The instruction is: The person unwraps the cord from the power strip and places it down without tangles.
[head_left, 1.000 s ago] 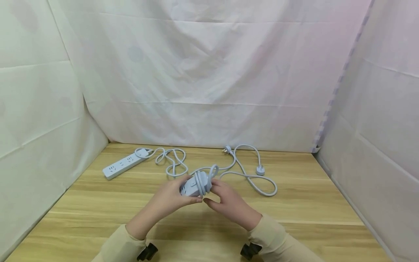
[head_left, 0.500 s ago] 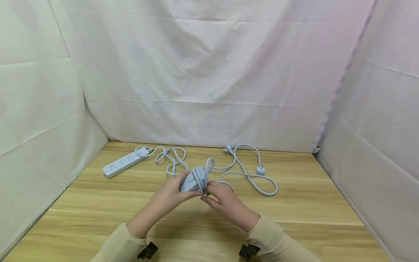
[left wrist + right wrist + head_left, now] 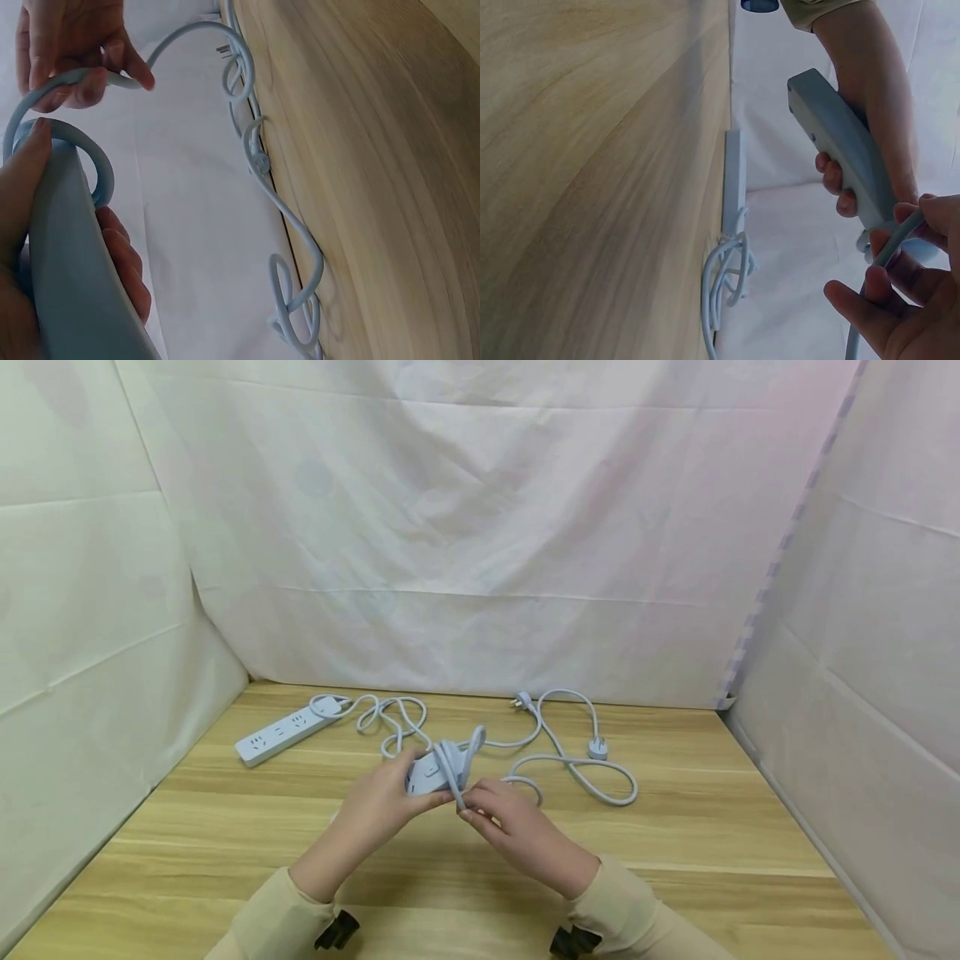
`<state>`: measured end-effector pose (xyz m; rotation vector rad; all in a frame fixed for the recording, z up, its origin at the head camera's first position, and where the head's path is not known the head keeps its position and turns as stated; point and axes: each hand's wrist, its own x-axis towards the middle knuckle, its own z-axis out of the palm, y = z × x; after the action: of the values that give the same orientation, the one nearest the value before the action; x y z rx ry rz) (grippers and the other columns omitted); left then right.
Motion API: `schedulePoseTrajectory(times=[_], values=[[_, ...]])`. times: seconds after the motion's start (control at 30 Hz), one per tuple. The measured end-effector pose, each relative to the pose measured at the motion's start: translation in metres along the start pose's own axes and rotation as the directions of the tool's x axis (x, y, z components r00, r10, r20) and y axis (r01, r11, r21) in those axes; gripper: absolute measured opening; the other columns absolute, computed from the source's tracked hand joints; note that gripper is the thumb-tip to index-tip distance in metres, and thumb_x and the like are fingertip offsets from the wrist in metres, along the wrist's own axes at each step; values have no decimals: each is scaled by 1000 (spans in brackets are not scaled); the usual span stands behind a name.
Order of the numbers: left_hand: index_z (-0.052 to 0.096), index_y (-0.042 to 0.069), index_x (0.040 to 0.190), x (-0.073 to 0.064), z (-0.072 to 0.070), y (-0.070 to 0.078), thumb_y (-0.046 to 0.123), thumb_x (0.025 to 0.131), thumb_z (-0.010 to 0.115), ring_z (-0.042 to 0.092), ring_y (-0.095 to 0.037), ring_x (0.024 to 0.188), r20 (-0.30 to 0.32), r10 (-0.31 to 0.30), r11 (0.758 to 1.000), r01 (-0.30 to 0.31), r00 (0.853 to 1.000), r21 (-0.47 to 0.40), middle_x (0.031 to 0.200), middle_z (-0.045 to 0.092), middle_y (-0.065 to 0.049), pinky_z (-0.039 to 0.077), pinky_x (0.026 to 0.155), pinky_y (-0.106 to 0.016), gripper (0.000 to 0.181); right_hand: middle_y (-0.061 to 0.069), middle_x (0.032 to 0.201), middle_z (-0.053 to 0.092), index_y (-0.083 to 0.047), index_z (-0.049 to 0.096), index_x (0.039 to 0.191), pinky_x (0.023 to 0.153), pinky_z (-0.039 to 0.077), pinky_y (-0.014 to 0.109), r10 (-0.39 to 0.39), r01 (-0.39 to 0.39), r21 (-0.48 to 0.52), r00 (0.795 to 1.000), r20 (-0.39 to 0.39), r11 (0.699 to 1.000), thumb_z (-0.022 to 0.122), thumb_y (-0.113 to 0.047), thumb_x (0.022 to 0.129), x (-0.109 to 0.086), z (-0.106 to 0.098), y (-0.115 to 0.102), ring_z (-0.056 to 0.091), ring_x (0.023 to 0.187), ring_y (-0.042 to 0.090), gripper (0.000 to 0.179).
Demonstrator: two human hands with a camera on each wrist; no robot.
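In the head view, my left hand [image 3: 375,802] grips a light grey-blue power strip [image 3: 427,775] above the middle of the table. Its cord [image 3: 450,768] is wound around the end nearer the right hand, and a loop stands up from that end. My right hand [image 3: 521,833] pinches the cord between thumb and fingers, just beside the strip. From the left wrist view, the left thumb lies over the wound cord near the end of the strip [image 3: 82,255]. The right wrist view shows the pinched cord [image 3: 900,238] running down past the right fingers.
Another power strip [image 3: 288,732] lies at the back left of the wooden table [image 3: 675,843], its cord [image 3: 405,727] in loose loops. Two plugs, one [image 3: 522,700] near the back edge and one [image 3: 597,748] further right, lie with slack cord. White cloth [image 3: 480,527] surrounds the table.
My right fingers have come round the strip's end and now pinch the cord at its near side. The held strip has shifted slightly left. Slack cord behind the right hand has moved.
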<state>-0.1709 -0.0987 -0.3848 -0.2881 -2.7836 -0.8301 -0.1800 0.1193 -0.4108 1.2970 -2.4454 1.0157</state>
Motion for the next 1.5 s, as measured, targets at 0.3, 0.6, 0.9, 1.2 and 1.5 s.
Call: schedulePoseTrajectory(times=[0.3,0.6,0.9,1.2,1.5], values=[[62,11,119,-2,-2,-7,66,76,70,47,-12,60,27,-4,995,1,1000,104,78,58,5,36,51,-30,70,-12,87,56,-17,67,101,67,43,25,9,-9,-19,1000,-11,1000,50,-26,103,-2,-11,-5,47,77,6,18],[63,14,104,-5,-4,-6,65,76,69,46,-12,58,23,34,983,-38,999,179,71,54,7,36,50,-30,59,-12,80,53,-17,67,97,69,41,28,-22,20,-48,999,-49,999,53,-22,101,1,-22,-6,46,75,7,15],[61,18,95,-8,-4,-5,78,72,62,43,-11,54,33,66,965,-72,997,252,65,48,9,34,47,-30,64,-13,80,51,-17,65,95,69,39,28,-56,49,-84,995,-81,995,54,-20,101,2,-29,-3,44,75,7,13],[65,19,100,-11,-4,-5,78,75,59,41,-10,52,72,123,943,-139,990,302,62,46,10,33,47,-30,64,-13,82,52,-17,64,94,71,38,31,-38,28,-85,992,-123,996,54,-17,101,3,-37,1,43,75,8,13],[63,19,93,-19,-7,-7,75,76,61,39,-5,53,44,234,931,-237,971,278,62,45,13,32,48,-26,59,-5,84,54,-15,63,93,69,42,31,39,-49,-52,982,-185,997,52,-16,102,-2,-39,11,47,78,9,14]])
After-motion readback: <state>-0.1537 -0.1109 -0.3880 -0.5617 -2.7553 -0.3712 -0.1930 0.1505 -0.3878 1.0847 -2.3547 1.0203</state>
